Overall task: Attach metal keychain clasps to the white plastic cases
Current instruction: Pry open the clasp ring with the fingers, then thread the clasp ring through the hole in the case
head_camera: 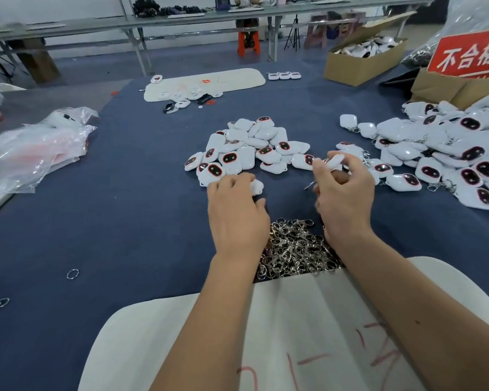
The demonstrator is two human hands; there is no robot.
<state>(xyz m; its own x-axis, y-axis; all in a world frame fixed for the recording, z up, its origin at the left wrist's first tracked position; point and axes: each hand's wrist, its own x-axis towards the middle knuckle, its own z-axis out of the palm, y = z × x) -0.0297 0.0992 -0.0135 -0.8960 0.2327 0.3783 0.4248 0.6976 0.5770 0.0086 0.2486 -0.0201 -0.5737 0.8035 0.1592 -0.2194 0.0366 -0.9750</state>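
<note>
The left hand (236, 213) curls its fingers over a smooth, rounded white plastic case (257, 186) at the near edge of the central heap of glossy white cases with dark oval windows (249, 149), while the right hand (343, 193) pinches another white case (335, 160) at its fingertips, a blurred metal piece (311, 185) dangling below. Between the wrists lies a tangled pile of shiny silver keychain clasps (294, 246) on the blue felt tabletop (124, 221). A sprawling heap of clasped cases (449, 156) lies right, crinkled clear plastic bags (37, 150) left.

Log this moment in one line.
left hand: grips white case | right hand: pinches case | clasp pile: near, between wrists
</note>
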